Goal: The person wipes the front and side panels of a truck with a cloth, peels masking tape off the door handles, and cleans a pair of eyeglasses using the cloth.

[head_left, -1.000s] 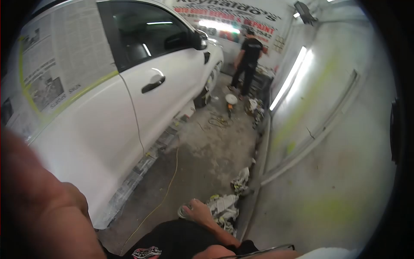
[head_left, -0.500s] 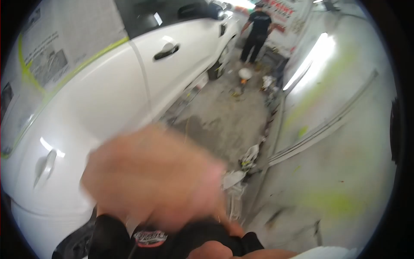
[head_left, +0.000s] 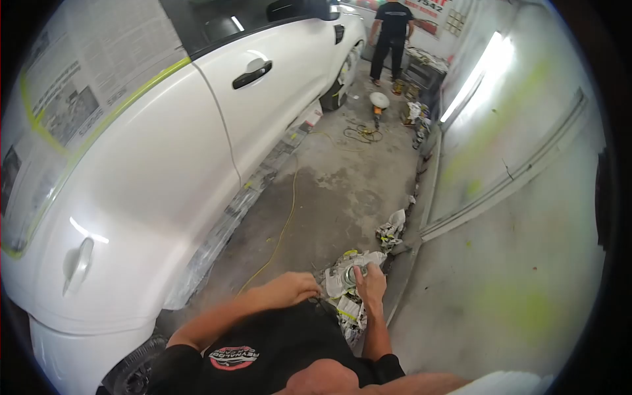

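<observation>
My right hand (head_left: 372, 283) is closed round a small, round, shiny container (head_left: 351, 274) at the bottom centre, above crumpled newspaper. To its left, close to the front of the black shirt (head_left: 283, 342), my left hand (head_left: 296, 288) has its fingers curled together. A thin dark thing shows beside those fingertips, too small to name. The two hands are a short way apart. On the left stands a white vehicle (head_left: 158, 145), its rear window area covered with newspaper (head_left: 99, 59) edged in yellow-green tape.
Crumpled masking paper (head_left: 392, 227) lies along the right wall (head_left: 507, 250). A yellow cord (head_left: 289, 214) crosses the floor. Farther off are a tool with a white round pad (head_left: 379, 101) and a person in black (head_left: 393, 33), standing by a dark bench (head_left: 426, 66).
My left hand has swept from the left edge across the view, down to near the shirt front. My right hand, still round the container, appears farther right. The view has shifted.
</observation>
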Demonstrator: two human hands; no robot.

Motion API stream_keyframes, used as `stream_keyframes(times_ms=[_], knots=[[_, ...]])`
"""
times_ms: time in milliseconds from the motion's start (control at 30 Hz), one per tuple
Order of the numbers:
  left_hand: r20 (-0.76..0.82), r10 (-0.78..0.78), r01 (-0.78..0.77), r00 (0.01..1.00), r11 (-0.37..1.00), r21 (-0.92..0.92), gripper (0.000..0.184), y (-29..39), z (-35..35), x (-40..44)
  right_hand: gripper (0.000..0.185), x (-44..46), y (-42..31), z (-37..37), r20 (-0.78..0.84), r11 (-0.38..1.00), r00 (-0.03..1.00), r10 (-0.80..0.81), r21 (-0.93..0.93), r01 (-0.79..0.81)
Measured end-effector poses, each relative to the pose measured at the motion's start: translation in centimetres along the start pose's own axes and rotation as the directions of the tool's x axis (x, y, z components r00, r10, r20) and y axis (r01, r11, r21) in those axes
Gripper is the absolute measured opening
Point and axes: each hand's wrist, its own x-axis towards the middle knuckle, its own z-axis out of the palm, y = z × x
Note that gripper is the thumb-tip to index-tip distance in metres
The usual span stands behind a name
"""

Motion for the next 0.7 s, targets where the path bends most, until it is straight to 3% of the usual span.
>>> stream_keyframes(times_ms=[233, 400, 533, 633, 700], knots=[[0.212, 0.171, -0.086, 0.962, 0.929, -0.36, 0.015, 1.8, 2.8, 2.5, 0.036, 4.6, -5.9, 2.2, -0.02, 0.967, 0.978, -0.209, 0.145, 0.209], [0.292, -0.005, 0.103, 0.956, 0.941, -0.322, 0.02, 0.8, 2.1, 1.0, 0.036, 3.2, -13.3, 3.1, 0.199, 0.894, 0.929, -0.312, 0.393, 0.216], [0.341, -0.187, 0.304, 0.921, 0.894, -0.33, 0.028, 1.1, 1.6, -0.3, 0.043, 1.4, -14.9, 4.8, 0.373, 0.838, 0.791, -0.485, 0.457, 0.297], [0.317, -0.284, 0.399, 0.905, 0.825, -0.399, 0.034, 2.9, 0.6, -0.9, 0.044, 0.8, -15.1, 5.0, 0.401, 0.789, 0.723, -0.562, 0.521, 0.325], [0.286, -0.3, 0.4, 0.91, 0.812, -0.424, 0.037, 2.8, 0.3, -2.2, 0.04, 0.4, -15.3, 4.8, 0.368, 0.799, 0.757, -0.54, 0.506, 0.324]])
